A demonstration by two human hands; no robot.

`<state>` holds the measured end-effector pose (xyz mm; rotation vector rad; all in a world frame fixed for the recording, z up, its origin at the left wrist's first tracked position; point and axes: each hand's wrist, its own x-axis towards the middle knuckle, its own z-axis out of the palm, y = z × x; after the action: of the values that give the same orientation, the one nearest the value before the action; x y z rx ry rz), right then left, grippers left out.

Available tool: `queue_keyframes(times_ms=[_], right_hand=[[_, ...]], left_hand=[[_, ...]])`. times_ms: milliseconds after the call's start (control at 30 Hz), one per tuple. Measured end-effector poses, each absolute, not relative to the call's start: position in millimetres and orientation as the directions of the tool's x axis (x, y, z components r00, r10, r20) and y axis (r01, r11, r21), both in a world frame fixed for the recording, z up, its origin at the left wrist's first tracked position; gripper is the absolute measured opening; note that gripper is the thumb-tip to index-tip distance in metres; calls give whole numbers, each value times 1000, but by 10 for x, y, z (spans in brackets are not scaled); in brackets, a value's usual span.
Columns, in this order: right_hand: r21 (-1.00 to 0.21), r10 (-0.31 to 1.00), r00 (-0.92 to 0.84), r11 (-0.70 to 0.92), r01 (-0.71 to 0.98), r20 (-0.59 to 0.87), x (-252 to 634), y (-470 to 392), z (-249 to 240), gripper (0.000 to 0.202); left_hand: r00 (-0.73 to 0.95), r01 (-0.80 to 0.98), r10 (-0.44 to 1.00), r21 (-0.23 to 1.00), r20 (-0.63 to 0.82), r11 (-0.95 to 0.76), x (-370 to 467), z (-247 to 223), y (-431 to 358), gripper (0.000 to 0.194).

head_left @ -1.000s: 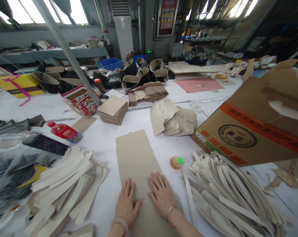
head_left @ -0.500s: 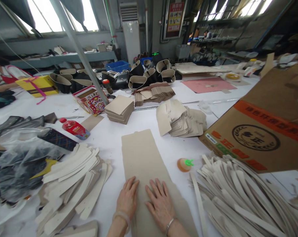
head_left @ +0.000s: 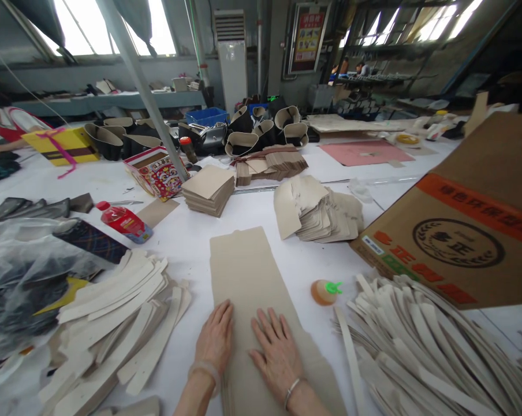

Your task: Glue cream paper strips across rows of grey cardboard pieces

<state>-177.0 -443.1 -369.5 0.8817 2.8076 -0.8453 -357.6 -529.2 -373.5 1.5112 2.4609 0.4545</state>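
Observation:
A long beige sheet lies on the white table, with more layers visible under its near left edge. My right hand rests flat on it, fingers spread. At the sheet's left edge lies my left hand, palm down with its fingers extended close together and nothing seen in it. Pale curved strips are heaped to the left. A bigger heap of long narrow strips lies to the right. Between that heap and the sheet stands a small amber bottle with a green cap.
A cardboard box stands at the right. Beyond the sheet are a stack of beige squares and a fanned pile of pieces. A red-labelled bottle lies at the left. Another person's arm shows far left.
My left hand has shifted slightly left and away from me, toward the sheet's edge. My right hand has slid a little left and still lies flat. The view has moved slightly.

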Motion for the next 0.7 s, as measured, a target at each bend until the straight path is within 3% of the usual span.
queue_keyframes(times_ms=[400, 567, 700], right_hand=[[-449, 474, -847, 719, 530, -241, -1705, -4474, -3619, 59], [-433, 480, -847, 730, 530, -228, -1702, -4489, -3671, 58], [-412, 479, -848, 742, 528, -226, -1710, -4482, -3693, 58]], left_hand=[[-410, 703, 912, 646, 26, 298, -3799, -3820, -5439, 37], [-470, 733, 876, 599, 105, 322, -3672, -3642, -5487, 31], [-326, 763, 945, 598, 30, 244, -3427, -3551, -5560, 31]])
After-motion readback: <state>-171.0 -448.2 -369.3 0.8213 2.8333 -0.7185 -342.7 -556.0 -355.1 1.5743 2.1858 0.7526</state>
